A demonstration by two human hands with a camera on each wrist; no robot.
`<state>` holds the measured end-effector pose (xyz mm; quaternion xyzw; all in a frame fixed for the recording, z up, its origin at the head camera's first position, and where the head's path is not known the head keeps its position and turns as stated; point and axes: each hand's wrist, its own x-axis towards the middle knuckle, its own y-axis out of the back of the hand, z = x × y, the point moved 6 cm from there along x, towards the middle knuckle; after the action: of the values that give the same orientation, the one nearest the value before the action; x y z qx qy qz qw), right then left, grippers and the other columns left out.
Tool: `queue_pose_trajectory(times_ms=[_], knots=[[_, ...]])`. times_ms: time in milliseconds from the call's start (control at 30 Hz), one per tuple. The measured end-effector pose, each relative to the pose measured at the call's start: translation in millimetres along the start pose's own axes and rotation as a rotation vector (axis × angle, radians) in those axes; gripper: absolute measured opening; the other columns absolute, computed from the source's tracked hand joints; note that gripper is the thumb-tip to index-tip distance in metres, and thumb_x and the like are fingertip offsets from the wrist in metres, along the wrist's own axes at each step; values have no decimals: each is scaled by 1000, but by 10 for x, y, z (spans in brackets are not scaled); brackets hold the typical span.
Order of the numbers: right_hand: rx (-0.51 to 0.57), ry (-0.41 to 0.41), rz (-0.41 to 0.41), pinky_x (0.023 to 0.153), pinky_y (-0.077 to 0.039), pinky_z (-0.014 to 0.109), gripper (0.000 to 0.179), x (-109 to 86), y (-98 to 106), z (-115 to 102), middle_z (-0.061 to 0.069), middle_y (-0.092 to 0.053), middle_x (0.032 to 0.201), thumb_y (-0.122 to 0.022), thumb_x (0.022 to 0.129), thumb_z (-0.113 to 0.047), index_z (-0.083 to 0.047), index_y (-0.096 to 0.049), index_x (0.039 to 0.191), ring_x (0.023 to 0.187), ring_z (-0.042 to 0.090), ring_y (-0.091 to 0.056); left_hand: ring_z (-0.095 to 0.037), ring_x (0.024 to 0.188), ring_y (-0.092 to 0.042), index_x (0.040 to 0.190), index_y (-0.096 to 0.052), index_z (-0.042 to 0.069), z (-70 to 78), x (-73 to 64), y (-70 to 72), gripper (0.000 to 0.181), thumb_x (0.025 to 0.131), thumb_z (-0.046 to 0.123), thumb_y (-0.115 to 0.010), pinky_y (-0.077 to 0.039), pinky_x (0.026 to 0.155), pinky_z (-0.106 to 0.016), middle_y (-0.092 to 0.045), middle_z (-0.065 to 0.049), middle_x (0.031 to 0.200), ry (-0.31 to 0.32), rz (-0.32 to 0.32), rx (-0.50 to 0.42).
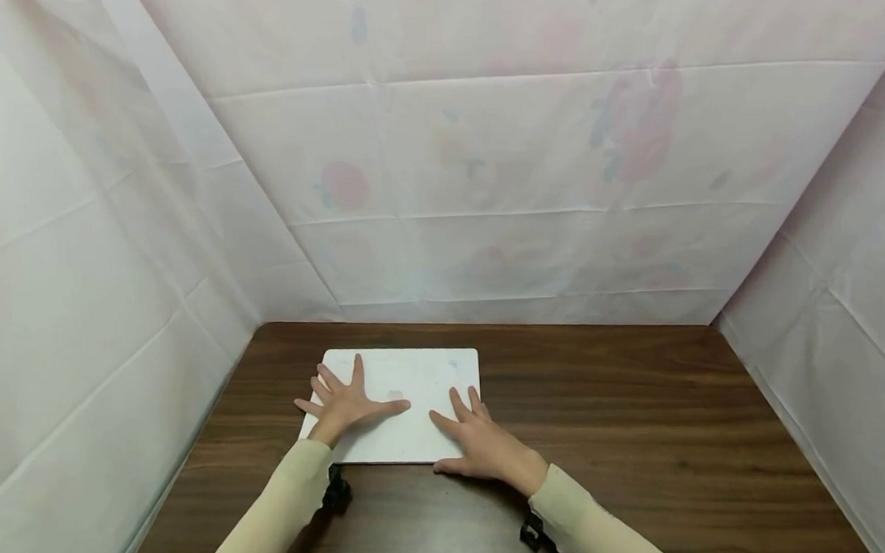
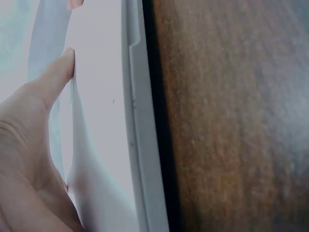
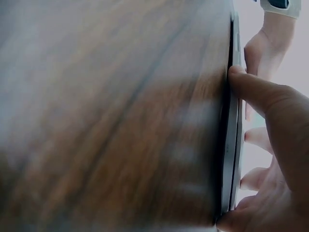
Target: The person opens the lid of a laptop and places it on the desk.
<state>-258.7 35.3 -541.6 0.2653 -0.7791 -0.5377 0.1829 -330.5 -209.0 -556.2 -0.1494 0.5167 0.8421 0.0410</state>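
A flat white slab, seemingly a closed laptop (image 1: 417,370), lies on the dark wooden table. In the left wrist view its front edge shows a shallow notch, and the right wrist view shows two thin layers along the side. My left hand (image 1: 347,405) rests on the left part of the lid, fingers spread and thumb pointing right. On the right part lies my right hand (image 1: 489,448), fingers spread over the lid. Its thumb (image 3: 253,87) touches the front edge in the right wrist view. Neither hand is curled round the laptop.
The brown wooden table (image 1: 607,410) extends to the right and in front of the laptop. White cloth with faint printed shapes hangs as a back wall (image 1: 481,157) and along both sides. Black wrist devices (image 1: 337,491) sit under the pale sleeves.
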Motion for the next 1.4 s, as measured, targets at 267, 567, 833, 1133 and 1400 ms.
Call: queue_pose_trajectory(times_ms=[267,567,833,1133,1400], knots=[[-39,12,27,111,-40,66,80,5,15,-25,33,-28,163,-73,91,-56,-17,-47,156,146,65,-22,-65,147,19,167,1,22,25,-22,-1,151,56,96,-68,14,102,-88,27,-39,161,5,25,1],[-39,-4,30,111,-40,66,79,-70,21,43,33,-27,163,-72,92,-56,-18,-47,156,146,66,-22,-65,148,18,168,-1,21,141,-49,-28,149,57,94,-70,13,103,-88,25,-40,161,1,31,7],[-23,-30,32,110,-40,68,78,-183,70,130,32,-28,163,-75,91,-52,-17,-48,155,145,66,-23,-63,149,20,168,0,23,269,-57,-136,150,56,94,-71,13,105,-86,27,-37,161,-10,26,-16],[-1,-35,32,109,-40,69,79,-280,95,175,32,-28,163,-76,90,-52,-16,-49,154,145,66,-23,-63,149,18,168,-6,22,338,-110,-198,152,52,96,-71,16,105,-85,24,-38,162,-11,53,-32],[37,-67,-1,108,-42,68,79,-331,100,263,27,-24,167,-75,91,-53,-20,-46,156,150,60,-17,-63,149,17,168,-4,22,410,-157,-201,148,56,93,-71,13,106,-85,24,-39,162,-26,58,-33]])
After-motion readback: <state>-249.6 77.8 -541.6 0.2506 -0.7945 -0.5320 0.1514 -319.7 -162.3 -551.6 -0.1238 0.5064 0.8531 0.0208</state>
